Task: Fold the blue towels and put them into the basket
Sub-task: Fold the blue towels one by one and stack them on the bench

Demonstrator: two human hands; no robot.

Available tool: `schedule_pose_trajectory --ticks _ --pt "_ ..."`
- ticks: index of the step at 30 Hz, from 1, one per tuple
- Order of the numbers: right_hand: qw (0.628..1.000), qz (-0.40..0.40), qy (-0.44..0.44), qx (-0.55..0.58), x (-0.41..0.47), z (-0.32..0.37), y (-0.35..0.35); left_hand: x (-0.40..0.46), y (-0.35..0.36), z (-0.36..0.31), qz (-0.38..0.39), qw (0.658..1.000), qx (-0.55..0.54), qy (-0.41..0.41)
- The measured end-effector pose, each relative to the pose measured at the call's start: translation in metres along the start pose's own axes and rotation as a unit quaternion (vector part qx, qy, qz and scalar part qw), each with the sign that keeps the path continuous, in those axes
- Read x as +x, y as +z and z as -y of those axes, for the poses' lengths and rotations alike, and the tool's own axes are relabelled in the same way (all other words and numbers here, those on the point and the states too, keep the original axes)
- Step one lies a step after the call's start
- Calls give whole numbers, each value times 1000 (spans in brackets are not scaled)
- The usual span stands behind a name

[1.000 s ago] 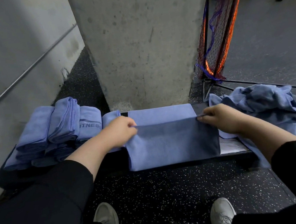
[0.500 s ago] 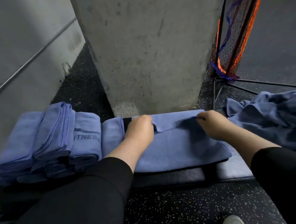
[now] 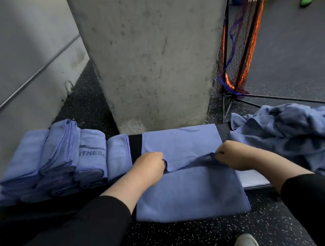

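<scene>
A blue towel (image 3: 191, 192) lies spread on a dark bench (image 3: 136, 145) in front of me, its near part hanging over the bench's front edge. My left hand (image 3: 149, 169) pinches a fold of the towel at its left side. My right hand (image 3: 232, 155) pinches the same fold at the right, and the cloth sags between them. To the left sits a stack of folded blue towels (image 3: 61, 159), one printed with "FITNESS". On the right lies a heap of crumpled blue towels (image 3: 291, 133). No basket is in view.
A concrete pillar (image 3: 150, 54) rises right behind the bench. A grey wall with a metal rail (image 3: 25, 85) runs along the left. A folded orange and black net on a stand (image 3: 238, 50) leans at the right. My shoe (image 3: 246, 244) rests on the speckled floor.
Both hands have drawn the pinched fold back toward me from the far edge, and the towel's near part again hangs over the bench front. The view has shifted back.
</scene>
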State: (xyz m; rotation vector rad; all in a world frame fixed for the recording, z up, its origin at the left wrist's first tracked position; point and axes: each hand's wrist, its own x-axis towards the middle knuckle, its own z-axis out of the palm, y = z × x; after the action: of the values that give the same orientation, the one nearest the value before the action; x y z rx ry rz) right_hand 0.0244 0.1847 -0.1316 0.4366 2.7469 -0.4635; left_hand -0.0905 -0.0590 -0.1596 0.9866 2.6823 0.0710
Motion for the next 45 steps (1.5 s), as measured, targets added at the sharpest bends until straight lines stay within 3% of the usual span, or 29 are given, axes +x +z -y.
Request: schedule_pose_trajectory --ticks 5,7,8,10,12,15,18,26,29,39,42,45 --pt "999 0 -11 38 -26 -4 6 -36 -3 -6 1 999 -32 -24" --pt "992 -25 11 122 -27 -4 3 -41 -16 -6 -17 995 -86 -39" --pt "977 -40 25 207 -28 -4 1 -42 -25 -7 -24 993 -109 -37" --pt "911 -70 42 403 -28 0 -4 -36 -43 -3 -68 976 -194 -66" --pt "869 -108 52 480 -24 4 -12 -25 -57 6 -132 960 -233 -85" --pt "903 -196 55 378 -4 8 -20 0 -65 14 -218 931 -271 -109" --pt "934 -221 31 281 21 16 -20 24 -59 11 -250 927 -257 -106" --pt "983 -151 24 98 71 19 6 69 -17 -6 -133 971 -173 -96" --pt "985 -140 34 100 68 21 8 69 -9 -10 -72 989 -95 -83" --pt "997 -17 24 75 12 21 5 9 -1 -10 40 997 49 -39" --pt "996 -32 -6 80 -4 18 6 -9 -4 -8 22 999 29 -37" --pt "985 -39 20 169 -13 18 -4 -18 -31 -7 -38 987 -136 -80"
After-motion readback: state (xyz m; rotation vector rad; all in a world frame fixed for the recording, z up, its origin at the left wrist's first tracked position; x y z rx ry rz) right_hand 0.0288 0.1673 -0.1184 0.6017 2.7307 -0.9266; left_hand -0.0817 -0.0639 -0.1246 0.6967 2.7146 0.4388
